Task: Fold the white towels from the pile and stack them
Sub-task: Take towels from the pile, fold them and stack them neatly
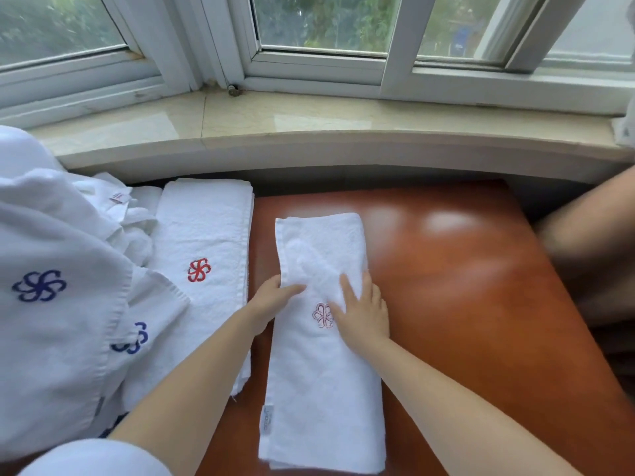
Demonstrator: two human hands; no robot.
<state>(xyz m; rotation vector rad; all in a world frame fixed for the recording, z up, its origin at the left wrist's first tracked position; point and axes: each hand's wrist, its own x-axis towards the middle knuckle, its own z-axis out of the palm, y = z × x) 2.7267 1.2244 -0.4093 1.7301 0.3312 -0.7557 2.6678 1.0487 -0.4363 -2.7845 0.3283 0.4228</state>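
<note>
A white towel [323, 383], folded into a long narrow strip with a faint red flower logo, lies lengthwise on the reddish-brown table [481, 304]. My left hand [275, 300] holds its left edge near the middle, thumb on top. My right hand [364, 310] presses flat on the towel beside the logo, fingers straight. To the left lies a folded white towel [206, 242] with a bright red logo. Further left is the pile of loose white towels [58, 297] with blue logos.
A marble window sill [309, 121] runs along the far edge of the table below the window. A dark blurred shape, perhaps another person's arm [591, 242], reaches in at the right edge. Bare table shows to the right of the strip.
</note>
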